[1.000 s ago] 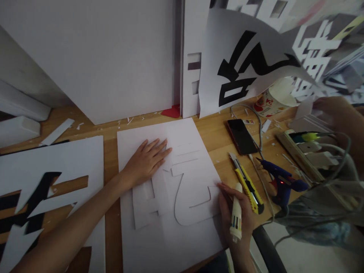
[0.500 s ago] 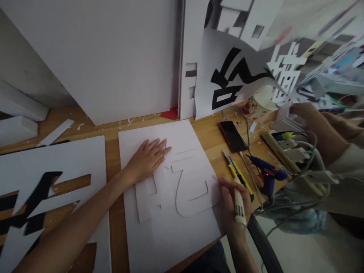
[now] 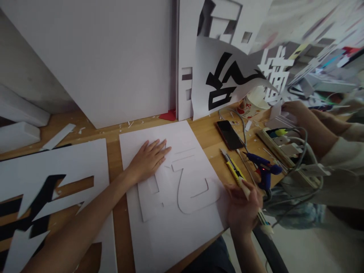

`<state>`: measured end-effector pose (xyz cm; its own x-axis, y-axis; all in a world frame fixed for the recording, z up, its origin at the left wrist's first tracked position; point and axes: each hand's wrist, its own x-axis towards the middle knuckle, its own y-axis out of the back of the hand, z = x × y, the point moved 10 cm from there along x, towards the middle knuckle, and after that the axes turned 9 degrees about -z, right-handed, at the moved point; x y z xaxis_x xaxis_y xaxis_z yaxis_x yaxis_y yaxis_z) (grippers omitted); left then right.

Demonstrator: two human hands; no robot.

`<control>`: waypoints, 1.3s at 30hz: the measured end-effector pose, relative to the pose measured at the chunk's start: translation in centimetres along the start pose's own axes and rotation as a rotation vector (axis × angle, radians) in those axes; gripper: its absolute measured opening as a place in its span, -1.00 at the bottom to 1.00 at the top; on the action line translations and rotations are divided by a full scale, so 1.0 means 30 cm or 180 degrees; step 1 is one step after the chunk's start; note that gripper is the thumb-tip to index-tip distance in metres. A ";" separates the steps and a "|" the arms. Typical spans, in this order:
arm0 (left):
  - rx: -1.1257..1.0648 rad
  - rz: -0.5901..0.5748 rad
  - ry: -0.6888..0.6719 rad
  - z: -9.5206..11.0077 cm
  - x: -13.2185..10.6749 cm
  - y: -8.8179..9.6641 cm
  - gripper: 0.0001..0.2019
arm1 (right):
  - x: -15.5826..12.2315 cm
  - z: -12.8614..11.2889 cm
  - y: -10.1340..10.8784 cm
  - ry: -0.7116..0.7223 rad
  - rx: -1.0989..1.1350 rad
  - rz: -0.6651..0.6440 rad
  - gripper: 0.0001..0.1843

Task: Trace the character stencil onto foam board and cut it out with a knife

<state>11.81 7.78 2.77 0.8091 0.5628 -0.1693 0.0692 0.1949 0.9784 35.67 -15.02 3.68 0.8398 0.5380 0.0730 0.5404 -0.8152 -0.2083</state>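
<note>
My left hand (image 3: 149, 161) lies flat with spread fingers on a thin white cut-out character piece (image 3: 149, 204), pressing it on a white board (image 3: 170, 242). Pale lines and one dark reddish mark show around the shape. At the board's right edge, my right hand (image 3: 244, 208) is closed around a thick white multicolour pen (image 3: 265, 227), its coloured sliders toward me. The pen's front end points up and left, off the shape, near a yellow utility knife (image 3: 234, 167) on the table.
A phone (image 3: 229, 135), a blue glue gun (image 3: 263, 167), a power strip (image 3: 273, 146) with cables and a paper cup (image 3: 254, 104) stand at right. Another person's hand (image 3: 295, 113) works beyond. A sheet with cut-outs (image 3: 88, 151) lies left; a large panel (image 3: 122, 68) leans behind.
My right hand has moved right and slightly down, away from the drawn shape, and the pen has tilted. My left hand stays on the piece. The view has shifted slightly.
</note>
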 end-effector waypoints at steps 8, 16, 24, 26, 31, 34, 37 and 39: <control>-0.0025 -0.0036 0.0023 0.001 0.004 -0.001 -0.51 | -0.033 -0.204 -0.292 0.0708 -0.0529 -0.1148 -0.82; -0.0084 -0.0030 0.0017 0.002 0.007 0.003 -0.52 | -0.077 0.006 -0.631 0.0085 -0.1211 -0.2093 -0.74; -0.0167 0.0127 -0.0025 0.000 0.003 0.013 -0.52 | -0.128 0.065 -0.656 0.0218 -0.1772 -0.2489 -0.76; -0.0195 0.0112 -0.0032 -0.002 0.005 0.012 -0.53 | -0.135 0.069 -0.665 0.0240 -0.1919 -0.2602 -0.78; -0.0283 0.0161 -0.0068 -0.001 0.006 0.019 -0.54 | -0.145 0.073 -0.679 0.0420 -0.2234 -0.2767 -0.84; -0.0329 0.0203 -0.0089 -0.001 0.007 0.024 -0.54 | -0.152 0.074 -0.686 0.0637 -0.2362 -0.2906 -0.86; -0.0382 0.0251 -0.0118 -0.002 0.008 0.027 -0.54 | -0.157 0.084 -0.687 0.0785 -0.2551 -0.3041 -0.85; -0.0410 0.0266 -0.0128 -0.003 0.008 0.027 -0.53 | -0.157 0.094 -0.683 0.0792 -0.2688 -0.3074 -0.82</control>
<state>12.00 8.14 3.52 0.8317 0.5493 -0.0805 -0.0728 0.2517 0.9651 20.49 -0.26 4.85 0.0348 0.9984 0.0443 0.7164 -0.0558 0.6955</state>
